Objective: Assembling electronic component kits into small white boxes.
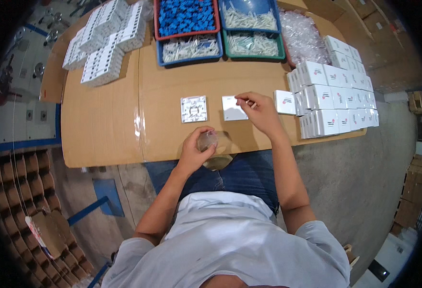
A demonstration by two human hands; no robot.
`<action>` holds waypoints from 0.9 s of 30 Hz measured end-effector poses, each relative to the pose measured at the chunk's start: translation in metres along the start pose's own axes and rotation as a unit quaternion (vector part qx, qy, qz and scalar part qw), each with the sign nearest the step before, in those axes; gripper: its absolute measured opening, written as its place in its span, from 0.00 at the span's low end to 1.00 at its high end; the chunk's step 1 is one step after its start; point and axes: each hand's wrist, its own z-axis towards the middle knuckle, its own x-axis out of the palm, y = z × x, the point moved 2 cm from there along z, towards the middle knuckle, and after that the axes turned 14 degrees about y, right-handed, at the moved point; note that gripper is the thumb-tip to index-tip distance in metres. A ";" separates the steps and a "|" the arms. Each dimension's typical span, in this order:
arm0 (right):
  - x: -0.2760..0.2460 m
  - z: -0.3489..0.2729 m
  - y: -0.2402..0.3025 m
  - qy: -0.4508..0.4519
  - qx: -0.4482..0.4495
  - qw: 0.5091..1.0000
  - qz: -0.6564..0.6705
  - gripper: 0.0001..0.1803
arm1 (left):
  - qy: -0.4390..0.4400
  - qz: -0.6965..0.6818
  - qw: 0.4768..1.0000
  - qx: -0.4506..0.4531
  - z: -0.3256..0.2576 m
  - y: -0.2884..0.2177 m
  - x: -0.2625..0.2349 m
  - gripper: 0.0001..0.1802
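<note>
From my remote station I see the left hand [194, 150] curled around a clear plastic piece [207, 140] above the near table edge; glare and transparency blur its outline, and I cannot tell whether it is a bag or loose film. The right hand [263, 113] has thumb and forefinger drawn together over the upper right corner of a white square plate [232, 111], masking that corner; I cannot tell whether they grip it. The plate lies flat, between a white square frame [193, 109] on its left and a white box [284, 102] near the stacked boxes [338, 105]. A tan shape [219, 163] below the table edge is partly covered and unidentifiable to me. The upper picture edge cuts off the red tray [188, 36] of blue pieces.

The surface is cardboard [100, 127], with a glossy taped seam left of centre. Beyond it I see a grey floor [359, 165] and, at left, a celled cardboard rack [26, 180]; the rim darkens to black.
</note>
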 end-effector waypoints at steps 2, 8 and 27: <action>-0.025 0.024 -0.014 -0.026 -0.001 1.000 -0.011 0.11 | -0.014 0.026 0.999 0.029 0.003 0.008 0.001 0.24; -0.114 0.112 -0.058 -0.172 0.039 0.974 -0.141 0.14 | -0.065 0.112 0.988 0.079 0.009 0.024 0.002 0.24; -0.199 0.237 -0.113 -0.243 0.146 0.869 -0.406 0.14 | -0.056 0.224 0.969 0.089 0.013 0.015 0.004 0.25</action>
